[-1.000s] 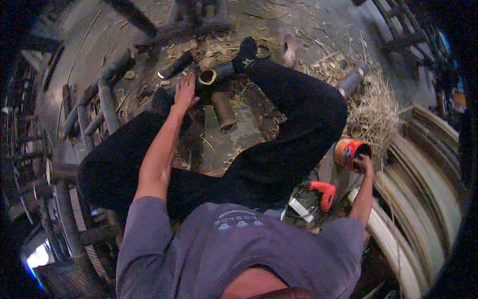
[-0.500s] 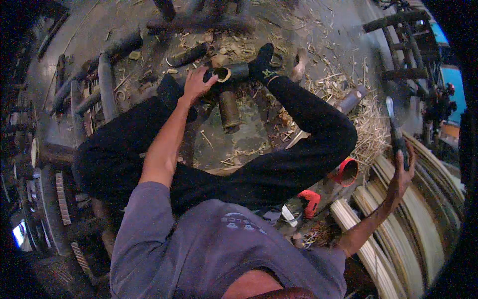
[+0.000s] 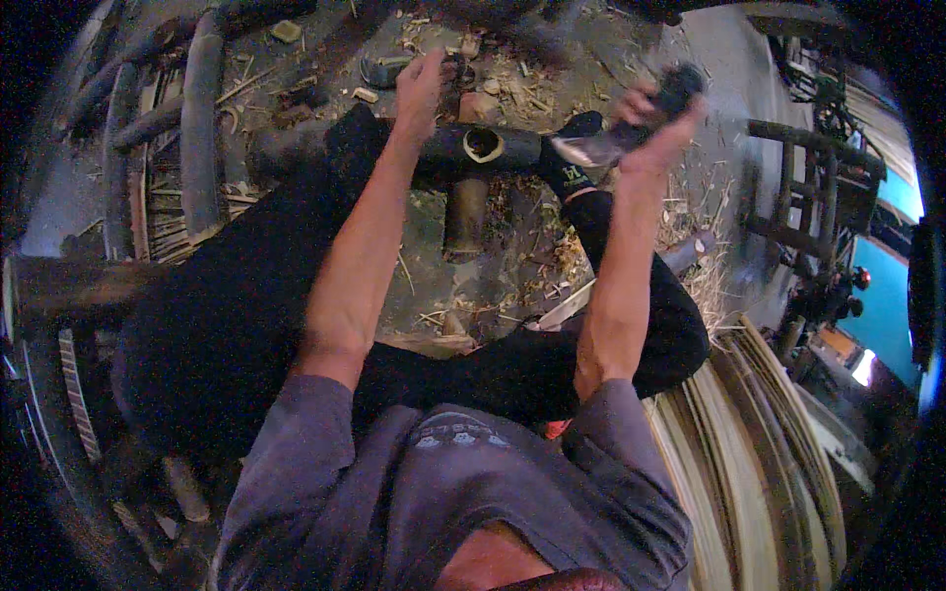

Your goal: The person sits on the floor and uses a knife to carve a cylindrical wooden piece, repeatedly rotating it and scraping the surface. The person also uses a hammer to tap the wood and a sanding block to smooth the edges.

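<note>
My right hand [image 3: 662,128], raised at the upper right, is wrapped round a dark-handled tool with a metal blade [image 3: 589,150]. Motion smears the tool, so its exact kind is unclear. The blade points left, toward a dark round log [image 3: 512,148] with a pale-rimmed hole in its upper side. My left hand [image 3: 421,94] is closed just beyond the log, to the left of the hole. Whatever its fingers hold, if anything, is hidden. A dark curved piece [image 3: 386,71] lies on the floor beside it. Beneath the log shows a shorter brown log [image 3: 465,219].
Wood chips and shavings [image 3: 512,94] litter the floor around the log. Dark wooden frames [image 3: 202,128] stand at the left, and another frame [image 3: 788,187] is at the right. Long pale strips [image 3: 729,443] are stacked beside my right leg. My black-socked foot [image 3: 574,172] is by the log's right end.
My right hand has swung from the far right up and left with the tool, over toward the log. My left hand has left the hole's edge, moved farther away and closed.
</note>
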{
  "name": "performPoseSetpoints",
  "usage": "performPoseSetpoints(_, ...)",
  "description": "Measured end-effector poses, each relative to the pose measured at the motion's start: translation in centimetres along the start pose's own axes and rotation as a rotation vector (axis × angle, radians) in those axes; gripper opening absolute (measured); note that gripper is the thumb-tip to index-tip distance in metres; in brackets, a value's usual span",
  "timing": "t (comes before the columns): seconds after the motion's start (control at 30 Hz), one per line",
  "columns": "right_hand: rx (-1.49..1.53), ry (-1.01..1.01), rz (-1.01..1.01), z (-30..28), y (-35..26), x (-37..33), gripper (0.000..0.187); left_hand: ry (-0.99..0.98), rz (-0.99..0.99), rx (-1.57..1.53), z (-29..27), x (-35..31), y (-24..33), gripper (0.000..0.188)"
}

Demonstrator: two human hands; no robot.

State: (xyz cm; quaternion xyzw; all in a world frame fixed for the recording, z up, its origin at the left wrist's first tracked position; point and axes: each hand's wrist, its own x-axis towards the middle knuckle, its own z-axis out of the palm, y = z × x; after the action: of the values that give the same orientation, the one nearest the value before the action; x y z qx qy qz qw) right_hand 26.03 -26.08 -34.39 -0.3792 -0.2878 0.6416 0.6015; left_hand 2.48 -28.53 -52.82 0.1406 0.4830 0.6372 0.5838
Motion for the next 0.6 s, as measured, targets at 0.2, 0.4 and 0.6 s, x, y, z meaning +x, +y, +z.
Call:
performPoseSetpoints(0.2, -0.849, -0.033, 0.504, 5.2, 12.2, 4.0, 0.057, -0.119, -0.086, -0.375, 2.8, 0.6, 1.5, 0.053)
performPoseSetpoints(0.4, -1.144, -0.558, 0.402, 4.2, 19.3, 7.0, 0.055, 0.073, 0.133, -0.186, 1.8, 1.7, 1.3, 0.066)
performPoseSetpoints(0.6, -1.143, -0.653, 0.314, 2.8, 21.7, 8.3, 0.064, 0.194, -0.125, -0.024, 2.7, 3.5, 1.7, 0.062)
